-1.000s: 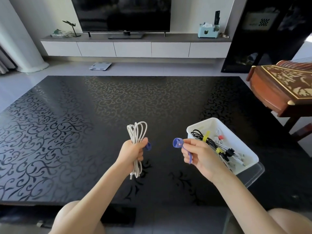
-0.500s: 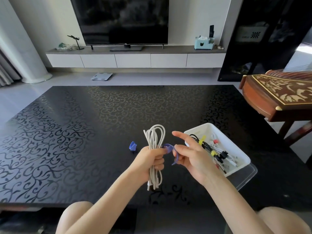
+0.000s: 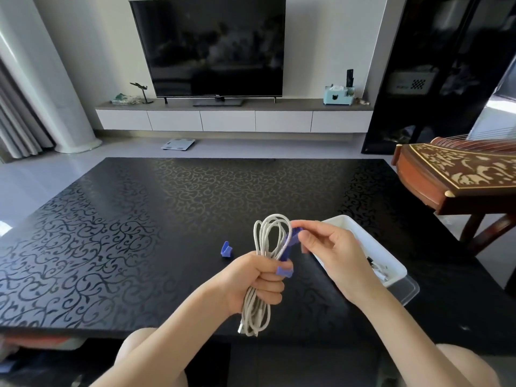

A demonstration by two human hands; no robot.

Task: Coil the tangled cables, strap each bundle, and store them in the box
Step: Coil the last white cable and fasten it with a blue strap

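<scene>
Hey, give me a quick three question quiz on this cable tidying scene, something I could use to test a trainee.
1. True or false: the left hand grips the coiled white cable.
2. Which does the right hand pinch? A: blue strap. B: yellow strap. C: cable plug.
3. Fill in: the spare blue piece lies on the ___ table, not in the white box.
Key: 1 true; 2 A; 3 black.
</scene>
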